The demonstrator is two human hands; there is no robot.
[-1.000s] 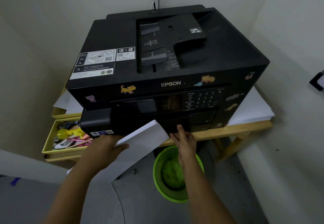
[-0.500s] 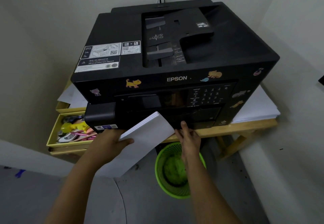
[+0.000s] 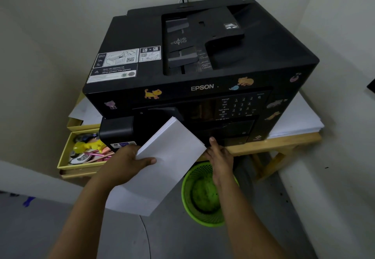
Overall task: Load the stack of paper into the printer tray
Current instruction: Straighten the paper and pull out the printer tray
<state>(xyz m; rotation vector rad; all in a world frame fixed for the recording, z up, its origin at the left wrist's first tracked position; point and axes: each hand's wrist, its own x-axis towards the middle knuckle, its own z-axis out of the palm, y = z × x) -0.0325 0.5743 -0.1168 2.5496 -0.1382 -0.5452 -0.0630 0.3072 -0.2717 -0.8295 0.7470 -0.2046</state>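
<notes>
A black Epson printer (image 3: pixel 142 35) stands on a wooden table (image 3: pixel 284 143) in a wall corner. My left hand (image 3: pixel 127 163) grips a thick stack of white paper (image 3: pixel 170 153) by its left edge, thumb on top. The stack is tilted, its far corner up against the printer's front. My right hand (image 3: pixel 220 155) reaches to the printer's lower front at the table edge, where the tray front (image 3: pixel 233 135) sits. Its thumb points up against the panel; the fingers are hidden under the edge.
A green mesh waste bin (image 3: pixel 203 196) stands on the floor below my right hand. Left of the printer, a yellow drawer (image 3: pixel 67 151) holds pens and small items. Loose white sheets (image 3: pixel 296 120) lie under the printer's right side. Walls close in left and right.
The view has shifted a little. Both hands stay in nearly the same place; my left hand holds the paper stack as before and my right hand remains at the printer's lower front.
</notes>
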